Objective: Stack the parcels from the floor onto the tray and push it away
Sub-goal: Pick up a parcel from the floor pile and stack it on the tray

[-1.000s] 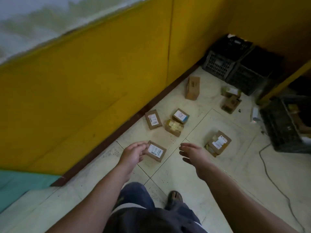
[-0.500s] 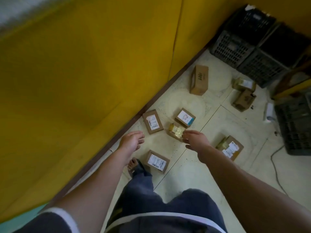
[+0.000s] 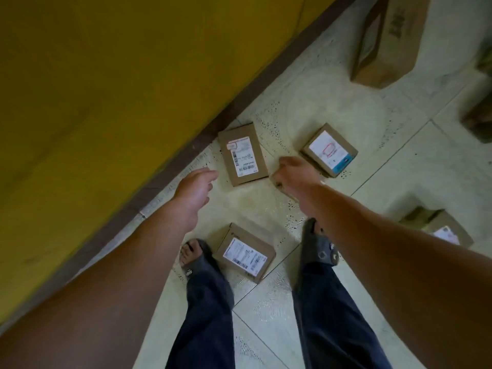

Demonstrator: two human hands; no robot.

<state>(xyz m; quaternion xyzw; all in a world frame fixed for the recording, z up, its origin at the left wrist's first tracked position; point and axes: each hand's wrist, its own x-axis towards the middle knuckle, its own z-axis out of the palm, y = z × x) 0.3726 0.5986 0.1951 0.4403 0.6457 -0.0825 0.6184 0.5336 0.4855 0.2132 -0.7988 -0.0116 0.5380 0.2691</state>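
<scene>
A yellow wall (image 3: 106, 89) fills the left half and meets a pale tiled floor (image 3: 346, 107) along a dark skirting (image 3: 186, 155); the person's legs (image 3: 210, 315), in dark trousers, stand on the tiles with sandals (image 3: 319, 251) on the feet; both bare arms stretch down and forward. A tall box (image 3: 386, 38) lies at the top right, well apart from the rest; the near parcel (image 3: 245, 253) lies label up between the feet, just beside the left one; the wall parcel (image 3: 243, 154) lies label up close to the skirting; the blue parcel (image 3: 330, 150), its label edged in blue, lies to the right of that; a right parcel (image 3: 447, 230) shows partly behind the right forearm. The left hand (image 3: 195, 190) is open and holds nothing, fingers stretched towards the wall parcel, tips just beside its left edge; the right hand (image 3: 292, 174) hangs between the wall parcel and the blue parcel, fingers curled down over something brown that it mostly hides; whether it grips that, I cannot tell.
</scene>
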